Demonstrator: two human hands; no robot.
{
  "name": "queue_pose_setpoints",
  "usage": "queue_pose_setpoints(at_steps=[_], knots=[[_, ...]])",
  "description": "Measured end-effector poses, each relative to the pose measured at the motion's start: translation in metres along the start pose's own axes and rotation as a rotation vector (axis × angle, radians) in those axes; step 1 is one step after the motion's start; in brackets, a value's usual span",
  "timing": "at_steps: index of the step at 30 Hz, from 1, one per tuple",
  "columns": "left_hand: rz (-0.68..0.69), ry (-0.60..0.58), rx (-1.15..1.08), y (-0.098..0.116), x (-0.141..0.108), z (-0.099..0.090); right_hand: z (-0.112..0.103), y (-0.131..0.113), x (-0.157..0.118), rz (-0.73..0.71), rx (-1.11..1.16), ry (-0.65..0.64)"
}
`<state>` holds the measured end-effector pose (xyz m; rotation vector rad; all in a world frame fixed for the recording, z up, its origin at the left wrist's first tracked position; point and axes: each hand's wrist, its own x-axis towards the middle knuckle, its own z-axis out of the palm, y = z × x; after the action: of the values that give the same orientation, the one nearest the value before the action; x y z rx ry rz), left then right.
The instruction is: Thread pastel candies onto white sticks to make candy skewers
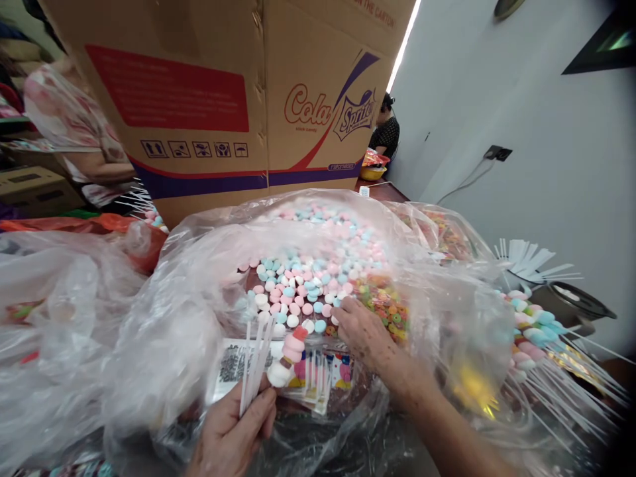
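Note:
My left hand [236, 424] is closed around several thin white sticks [258, 351] and a candy skewer [287, 361]. The skewer bears white and pink marshmallows, with a red gummy at its tip and a darker piece in the middle. At the near right edge of a pile of pink, blue and white marshmallows [293, 295], my right hand [365, 331] reaches down with bent fingers. Its fingertips are drawn together among the sweets; what they hold, if anything, is hidden. Ring-shaped gummies [392, 308] in orange, yellow and green lie just beyond that hand.
Clear plastic bags [163, 318] surround the pile. A large cardboard carton [213, 86] stands behind it. Finished marshmallow skewers [536, 338] lie at the right beside a dark pot [571, 301]. Printed packaging [238, 364] lies below the pile. Two other people are behind the carton's sides.

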<state>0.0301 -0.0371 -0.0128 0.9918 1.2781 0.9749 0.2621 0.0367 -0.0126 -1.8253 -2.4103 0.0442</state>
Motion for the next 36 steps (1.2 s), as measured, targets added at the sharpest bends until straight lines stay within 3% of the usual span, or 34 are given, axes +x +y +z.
queue_pose_setpoints(at_steps=[7, 11, 15, 18, 26, 32, 36], knots=[[-0.105, -0.038, -0.060, -0.002, 0.012, -0.002, -0.008, 0.028, -0.035, -0.105, -0.094, -0.005], [-0.051, -0.093, -0.040, 0.001, 0.017, 0.003, -0.015, 0.036, -0.045, -0.053, 0.109, 0.016], [-0.050, -0.146, 0.008, 0.001, 0.018, 0.008, -0.016, 0.030, -0.037, 0.123, 0.356, 0.134], [-0.042, -0.137, 0.029, 0.001, 0.015, 0.011, -0.012, 0.024, -0.028, 0.196, 0.399, 0.185], [-0.091, -0.119, -0.004, -0.004, 0.009, 0.012, 0.002, 0.022, -0.019, 0.026, 0.299, 0.013], [-0.066, -0.092, 0.034, 0.004, 0.007, 0.012, 0.002, 0.017, -0.021, 0.102, 0.249, 0.036], [-0.085, -0.103, 0.013, 0.005, 0.006, 0.012, 0.002, 0.015, -0.023, 0.006, 0.237, 0.034]])
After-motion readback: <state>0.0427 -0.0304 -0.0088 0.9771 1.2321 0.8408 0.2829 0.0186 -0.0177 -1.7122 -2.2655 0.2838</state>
